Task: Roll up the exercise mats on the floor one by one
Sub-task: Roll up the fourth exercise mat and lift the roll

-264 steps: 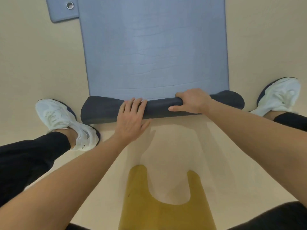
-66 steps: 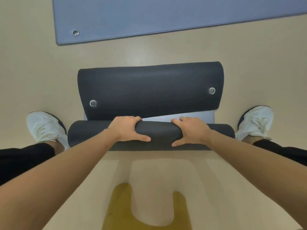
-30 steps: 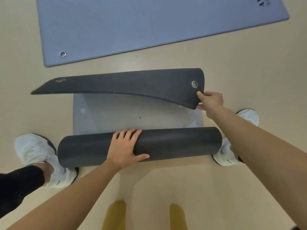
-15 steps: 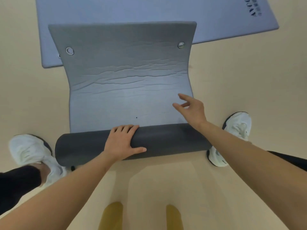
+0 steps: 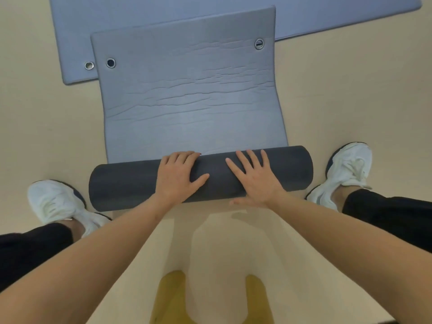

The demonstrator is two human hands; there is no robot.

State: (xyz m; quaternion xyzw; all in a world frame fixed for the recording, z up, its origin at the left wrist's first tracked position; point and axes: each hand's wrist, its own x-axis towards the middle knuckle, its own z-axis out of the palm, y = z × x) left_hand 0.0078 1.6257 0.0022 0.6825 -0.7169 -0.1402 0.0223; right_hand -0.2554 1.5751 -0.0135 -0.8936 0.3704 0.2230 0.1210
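A grey-blue exercise mat point(image 5: 191, 101) lies flat in front of me, its near part wound into a thick dark roll point(image 5: 131, 185) lying crosswise between my feet. The mat's far end, with two metal eyelets, overlaps a second flat blue mat point(image 5: 140, 10) that runs across the top. My left hand point(image 5: 178, 175) rests palm down on the roll's middle, fingers curled over its top. My right hand point(image 5: 253, 177) lies flat on the roll beside it, fingers spread, thumb low at the near side.
My white shoes stand at either end of the roll, the left shoe point(image 5: 58, 202) and the right shoe point(image 5: 348, 169). A yellow-brown U-shaped object point(image 5: 170, 300) sits on the beige floor near me at the bottom edge.
The folded-over end flap was flipped flat away from me by my right hand. That hand then came back down onto the roll next to the left hand.
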